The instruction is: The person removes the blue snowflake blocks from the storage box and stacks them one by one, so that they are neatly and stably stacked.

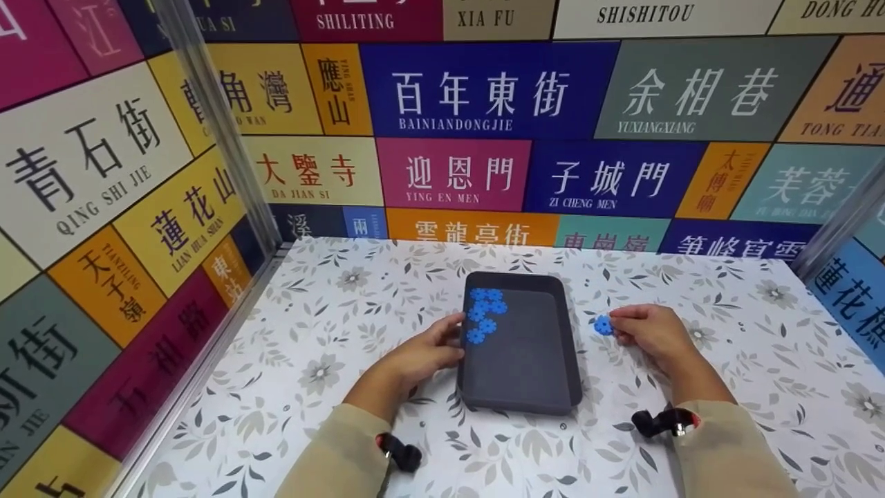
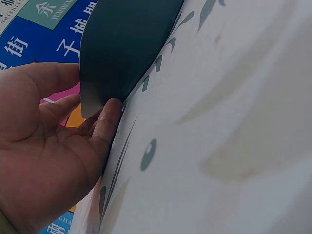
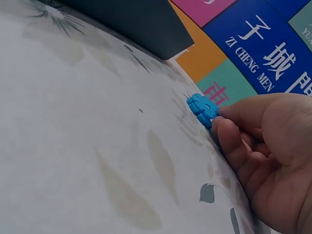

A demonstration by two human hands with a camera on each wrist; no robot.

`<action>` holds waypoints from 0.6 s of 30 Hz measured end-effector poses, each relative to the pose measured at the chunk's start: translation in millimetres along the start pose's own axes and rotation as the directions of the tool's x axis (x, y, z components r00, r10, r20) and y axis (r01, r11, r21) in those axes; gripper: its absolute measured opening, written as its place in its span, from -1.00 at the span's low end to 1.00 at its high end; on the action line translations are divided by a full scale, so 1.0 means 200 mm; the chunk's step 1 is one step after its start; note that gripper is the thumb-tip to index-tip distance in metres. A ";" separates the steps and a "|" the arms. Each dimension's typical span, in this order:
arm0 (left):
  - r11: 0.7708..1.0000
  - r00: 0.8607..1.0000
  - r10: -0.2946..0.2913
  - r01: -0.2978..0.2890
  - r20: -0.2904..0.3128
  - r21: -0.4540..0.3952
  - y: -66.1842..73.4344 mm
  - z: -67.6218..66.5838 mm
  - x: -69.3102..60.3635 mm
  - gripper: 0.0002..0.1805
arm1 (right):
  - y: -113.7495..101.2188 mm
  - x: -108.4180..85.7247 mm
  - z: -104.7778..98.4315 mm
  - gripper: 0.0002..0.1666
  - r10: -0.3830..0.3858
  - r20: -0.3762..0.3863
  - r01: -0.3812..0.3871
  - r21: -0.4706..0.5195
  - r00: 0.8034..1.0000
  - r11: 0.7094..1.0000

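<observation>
A dark grey rectangular tray (image 1: 522, 353) lies on the table, with several blue flower-shaped pieces (image 1: 487, 325) flat along its upper left part. My left hand (image 1: 422, 353) rests against the tray's left wall; thumb and fingers touch it from outside. In the left wrist view, one fingertip of that hand (image 2: 53, 131) lies at the tray's (image 2: 126, 44) lower edge. To the right of the tray, my right hand (image 1: 653, 335) pinches a blue flower-shaped disc (image 1: 603, 324) between thumb and finger, close above the tablecloth. The disc (image 3: 204, 110) looks thick and notched, perhaps doubled, in the right wrist view.
A white cloth (image 1: 332, 422) with grey leaves and flowers covers the table. Behind and to the left stand walls of coloured name signs (image 1: 484, 93). A pale upright post (image 1: 231, 131) runs down the left corner. Each wrist carries a small black camera (image 1: 404, 453).
</observation>
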State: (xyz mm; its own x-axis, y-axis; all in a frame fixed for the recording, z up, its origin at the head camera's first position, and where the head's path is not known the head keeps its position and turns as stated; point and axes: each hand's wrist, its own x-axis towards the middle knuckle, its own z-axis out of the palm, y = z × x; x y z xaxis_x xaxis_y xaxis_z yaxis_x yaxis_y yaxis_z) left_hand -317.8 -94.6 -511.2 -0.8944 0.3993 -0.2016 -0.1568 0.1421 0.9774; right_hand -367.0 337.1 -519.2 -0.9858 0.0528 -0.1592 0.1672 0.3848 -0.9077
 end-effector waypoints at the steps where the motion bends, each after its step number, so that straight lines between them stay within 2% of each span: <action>1: 1.000 1.000 -0.003 0.003 0.000 0.001 0.00 0.00 0.00 -0.16 | 0.00 0.00 0.00 -0.51 0.004 -0.001 -0.004 -0.009 1.000 1.000; 11: 0.999 0.999 -0.045 0.045 -0.014 0.010 0.02 0.00 0.00 -0.17 | -0.01 0.00 0.00 -0.52 0.032 -0.017 -0.033 -0.034 0.999 0.999; 13: 0.999 0.999 -0.041 0.041 -0.010 0.010 0.02 0.00 0.00 -0.16 | -0.01 0.00 0.00 -0.51 0.031 -0.023 -0.032 -0.024 0.999 0.999; 18: 1.000 1.000 0.019 -0.019 0.017 -0.005 0.01 0.00 0.00 -0.15 | -0.07 -0.01 0.02 -0.45 -0.006 -0.072 0.006 0.001 0.997 1.000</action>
State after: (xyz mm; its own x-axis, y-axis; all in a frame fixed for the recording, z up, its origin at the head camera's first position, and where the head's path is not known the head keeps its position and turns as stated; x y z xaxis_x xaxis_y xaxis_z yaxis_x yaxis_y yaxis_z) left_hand -318.8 -94.6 -510.2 -0.8901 0.4170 -0.1841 -0.1422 0.1298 0.9813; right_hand -366.5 327.8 -508.2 -0.9852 0.1163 -0.1258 0.1615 0.3840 -0.9091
